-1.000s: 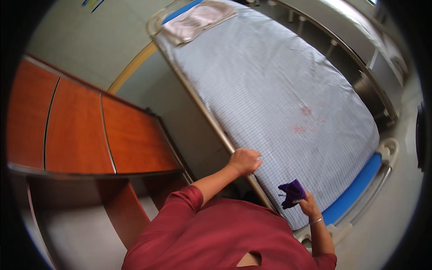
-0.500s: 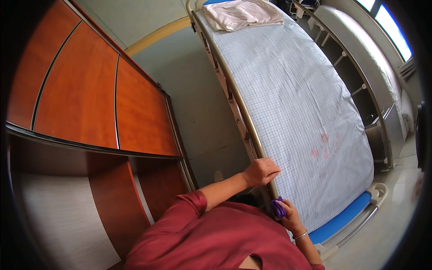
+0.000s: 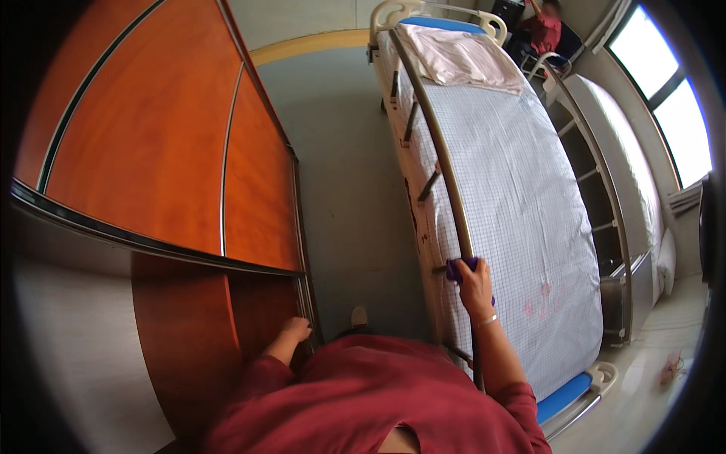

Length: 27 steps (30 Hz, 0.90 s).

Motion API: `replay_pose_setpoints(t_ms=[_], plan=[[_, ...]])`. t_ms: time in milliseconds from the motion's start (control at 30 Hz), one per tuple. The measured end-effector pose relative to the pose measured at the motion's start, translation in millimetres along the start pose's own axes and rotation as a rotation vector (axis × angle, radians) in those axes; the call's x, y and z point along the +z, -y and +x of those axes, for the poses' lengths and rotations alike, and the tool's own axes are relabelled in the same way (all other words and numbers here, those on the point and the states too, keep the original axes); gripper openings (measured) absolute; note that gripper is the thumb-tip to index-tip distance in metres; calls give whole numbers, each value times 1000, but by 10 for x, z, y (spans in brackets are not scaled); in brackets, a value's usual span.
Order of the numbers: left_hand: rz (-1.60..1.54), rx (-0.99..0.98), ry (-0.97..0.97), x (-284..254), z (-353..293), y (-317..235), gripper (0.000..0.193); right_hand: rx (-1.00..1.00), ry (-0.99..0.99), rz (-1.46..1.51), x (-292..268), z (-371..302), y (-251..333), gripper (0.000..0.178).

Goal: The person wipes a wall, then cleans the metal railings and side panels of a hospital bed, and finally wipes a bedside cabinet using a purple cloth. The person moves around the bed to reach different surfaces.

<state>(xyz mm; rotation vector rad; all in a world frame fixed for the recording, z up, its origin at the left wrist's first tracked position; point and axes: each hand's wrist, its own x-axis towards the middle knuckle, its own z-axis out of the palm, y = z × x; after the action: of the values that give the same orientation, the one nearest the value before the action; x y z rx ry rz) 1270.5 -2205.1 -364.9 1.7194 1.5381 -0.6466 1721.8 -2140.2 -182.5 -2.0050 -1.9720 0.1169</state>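
Hands well apart: the right hand point(image 3: 476, 286) is clamped on a purple cloth point(image 3: 455, 271) at the metal side rail point(image 3: 443, 147) of a bed, a silvery bracelet point(image 3: 488, 321) on its wrist. Loosely curled, the left hand point(image 3: 297, 328) is near the edge of an orange-brown cabinet point(image 3: 144, 144); whether it touches the cabinet or holds anything, I cannot tell. Between cabinet and bed, a light shoe point(image 3: 358, 316) shows on the grey floor point(image 3: 333, 181). Across the bed lies a checked sheet point(image 3: 514, 189) with reddish marks. Pale pink bedding point(image 3: 465, 57) lies rumpled at its far end. Beyond, to the right, another bed point(image 3: 634, 163) stands near a bright window point(image 3: 681, 136); a person point(image 3: 543, 34) in dark red is in the far corner.
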Motion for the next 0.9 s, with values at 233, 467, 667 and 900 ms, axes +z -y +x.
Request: replay_pose_setpoints(t_ms=[233, 467, 667, 900], plan=[[-292, -21, -149, 270, 110, 426, 26, 11, 43, -175, 365, 1142, 39, 30], [-579, 73, -190, 277, 447, 179, 34, 10, 90, -155, 536, 1956, 105, 33], [-579, 61, -32, -26, 606, 204, 32, -18, 5, -171, 746, 2860, 107, 25], [-551, -57, -35, -241, 1101, 614, 30, -19, 1, -85, 971, 4166, 163, 30]])
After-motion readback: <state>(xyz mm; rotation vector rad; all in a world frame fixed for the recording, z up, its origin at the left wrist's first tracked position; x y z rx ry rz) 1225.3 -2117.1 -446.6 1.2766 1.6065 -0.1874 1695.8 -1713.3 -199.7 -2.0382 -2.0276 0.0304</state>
